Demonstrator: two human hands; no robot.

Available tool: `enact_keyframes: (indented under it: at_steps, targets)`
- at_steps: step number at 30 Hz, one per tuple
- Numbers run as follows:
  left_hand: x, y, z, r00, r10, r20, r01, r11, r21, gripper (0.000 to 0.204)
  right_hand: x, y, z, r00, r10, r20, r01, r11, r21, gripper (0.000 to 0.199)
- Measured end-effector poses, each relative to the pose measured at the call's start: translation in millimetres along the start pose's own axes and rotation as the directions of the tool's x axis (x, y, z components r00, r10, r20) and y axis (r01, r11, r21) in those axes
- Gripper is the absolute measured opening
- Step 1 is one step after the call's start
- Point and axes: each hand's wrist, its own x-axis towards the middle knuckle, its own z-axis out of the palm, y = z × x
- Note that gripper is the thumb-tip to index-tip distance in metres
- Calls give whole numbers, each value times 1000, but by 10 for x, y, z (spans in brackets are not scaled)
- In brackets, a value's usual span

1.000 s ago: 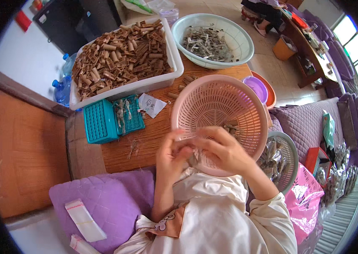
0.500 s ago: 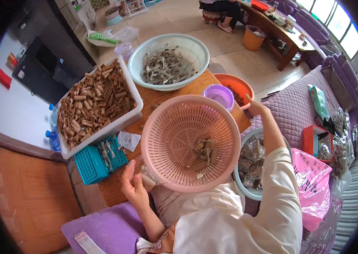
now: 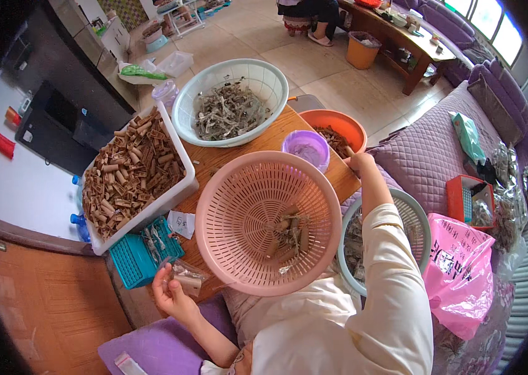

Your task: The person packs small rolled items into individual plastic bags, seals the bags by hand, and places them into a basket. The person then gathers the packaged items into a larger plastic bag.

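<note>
The left hand (image 3: 173, 297) pinches a small clear plastic packet (image 3: 184, 275) at the wooden table's (image 3: 232, 156) near edge, beside a pink round plastic basket (image 3: 268, 222). The right hand (image 3: 359, 164) reaches into an orange bowl (image 3: 339, 127); its grip is hidden.

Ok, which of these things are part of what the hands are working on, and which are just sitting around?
In use:
left hand holding a small clear packet
right hand reaching into the orange bowl
pink basket with a few brown tubes

Lying about:
white tray of brown tubes
white basin
purple cup
teal rack
pink bag
</note>
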Motion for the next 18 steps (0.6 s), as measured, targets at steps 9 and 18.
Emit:
enact_keyframes:
  at_steps: [9,18]
  targets:
    - [-178,-6,116,991,3,-131,-20,992,-126,39,-150,-14,24,999,-31,-16,31,999,-26,67]
    - [-73,184,357,999,34,-6,-34,983,-183,37,-546,-52,-643,624,191,-758,755,102,648,24]
